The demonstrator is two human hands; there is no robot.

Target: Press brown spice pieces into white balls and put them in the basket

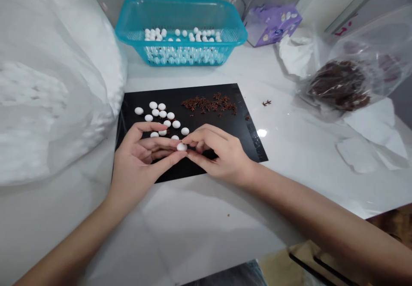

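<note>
Your left hand is part closed, its thumb and fingertips pinching one white ball; its index finger is lifted apart. Your right hand has its thumb and forefinger nearly together on the ball's right side, the other fingers curled. You have that ball above the near part of the one black mat.

Thirteen loose balls show on the mat, though your left hand may hide more. The brown star-shaped pieces at the mat's far right are too many to count; one stray piece lies on the counter to the right. Behind the mat you have one blue basket of many white balls, with one purple box to its right. One clear bag of brown material is at the far right.

The mat's near edge runs just below your hands, with open counter between it and the counter's front edge. There is also open room right of the mat, up to the white sheets. On your left, the large white bag crowds the mat's far corner.
</note>
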